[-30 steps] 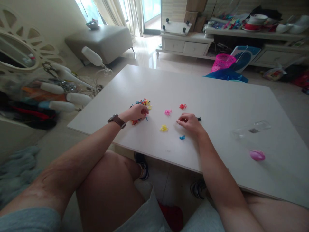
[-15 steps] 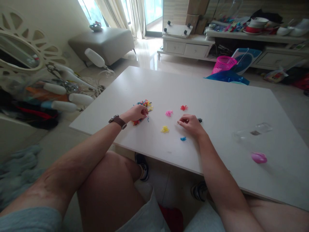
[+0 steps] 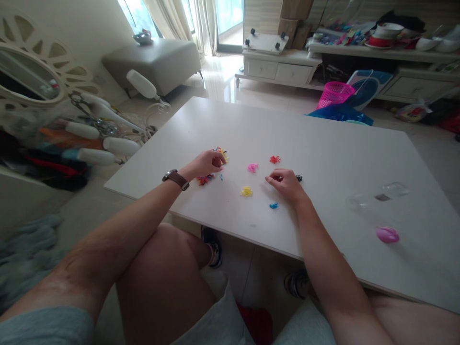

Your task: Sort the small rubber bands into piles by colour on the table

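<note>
Heap of pink bits (image 3: pixel 252 167) at three o'clock from left hand (image 3: pixel 208 164), nearer right hand (image 3: pixel 286 182); both curled narrow, cannot tell holdings.

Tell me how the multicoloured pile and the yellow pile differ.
The multicoloured pile mixes several colours; the yellow pile is one colour. The multicoloured pile spreads wider; the yellow pile is a small clump. The left hand hides part of the multicoloured pile, while the yellow pile lies uncovered. Both lie on the white table.
</note>
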`<state>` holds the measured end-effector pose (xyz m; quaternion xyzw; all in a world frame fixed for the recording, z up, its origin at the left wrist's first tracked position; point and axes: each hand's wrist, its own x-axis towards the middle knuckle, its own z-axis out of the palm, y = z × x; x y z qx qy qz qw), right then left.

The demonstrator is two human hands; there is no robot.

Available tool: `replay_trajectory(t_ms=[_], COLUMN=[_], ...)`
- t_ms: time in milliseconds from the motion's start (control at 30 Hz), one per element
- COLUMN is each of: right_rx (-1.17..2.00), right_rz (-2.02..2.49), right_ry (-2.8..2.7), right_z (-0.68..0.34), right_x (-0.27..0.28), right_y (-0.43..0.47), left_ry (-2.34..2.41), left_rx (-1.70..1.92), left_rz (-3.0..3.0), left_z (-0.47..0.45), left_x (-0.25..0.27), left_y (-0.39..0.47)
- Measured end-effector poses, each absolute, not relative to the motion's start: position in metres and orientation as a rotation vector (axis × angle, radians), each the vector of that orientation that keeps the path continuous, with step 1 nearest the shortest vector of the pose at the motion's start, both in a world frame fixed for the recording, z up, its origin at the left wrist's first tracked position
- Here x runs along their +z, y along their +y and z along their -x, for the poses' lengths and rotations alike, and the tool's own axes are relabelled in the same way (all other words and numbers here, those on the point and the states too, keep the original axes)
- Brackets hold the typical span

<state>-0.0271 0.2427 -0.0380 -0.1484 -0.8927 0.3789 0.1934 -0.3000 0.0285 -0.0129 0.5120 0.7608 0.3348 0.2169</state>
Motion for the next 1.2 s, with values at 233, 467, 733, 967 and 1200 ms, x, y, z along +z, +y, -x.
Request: replay_trajectory(t_ms=[233, 467, 733, 967, 1200], right_rx=[1.064, 1.056, 1.050, 1.041, 1.048], right_rz=[0.436, 0.443, 0.468, 0.459, 0.471], right_ry=[-2.511, -2.496, -2.496, -2.497, -2.501], right_z=[0.0270, 0.0277, 0.0277, 0.0278, 0.0280], right_x=[-0.0364, -0.0357, -0.0358, -0.0367, -0.0374], right_y=[0.2411, 0.2400, 0.2400, 0.2403, 0.2407], left_ry=[2.009, 2.013, 1.990, 1.994, 1.949], left_rx=[0.977, 0.944, 0.907, 0.905, 0.943], left_rz=[-1.363, -1.351, -1.369, -1.334, -1.225], left_z=[0.3009, 0.2982, 0.2998, 0.2991, 0.2946], left_x=[-0.0166, -0.0153, -0.0159, -0.0154, -0.0154], left_y=[0.0317, 0.0318, 0.0319, 0.0326, 0.0333])
